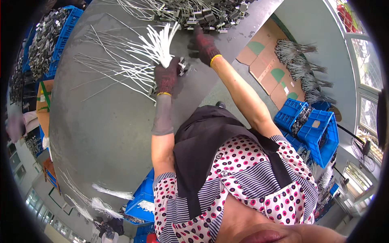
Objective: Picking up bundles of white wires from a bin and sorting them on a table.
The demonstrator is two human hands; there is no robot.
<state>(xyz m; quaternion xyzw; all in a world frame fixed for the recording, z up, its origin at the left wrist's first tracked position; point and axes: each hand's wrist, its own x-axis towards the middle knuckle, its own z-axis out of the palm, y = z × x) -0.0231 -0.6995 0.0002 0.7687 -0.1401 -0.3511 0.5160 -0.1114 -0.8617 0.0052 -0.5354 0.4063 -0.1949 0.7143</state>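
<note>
Both hands are wearing dark knitted gloves with yellow cuffs. Left hand (167, 77) is closing in a fist around the gathered ends of a bunch of white cable ties (156, 46), whose free ends are fanning upward and leftward over the grey table (101, 129). Right hand (204, 44) is reaching farther across the table, its fingers curling onto the near edge of a heap of small dark metal parts with wires (194, 14); whether it is pinching a piece cannot be told. Loose white ties (105, 67) are lying spread on the table just left of the held bunch. Blue crates (312, 129) are standing on the floor at right, beside flattened cardboard (269, 67) bearing bundled grey wires (302, 69).
</note>
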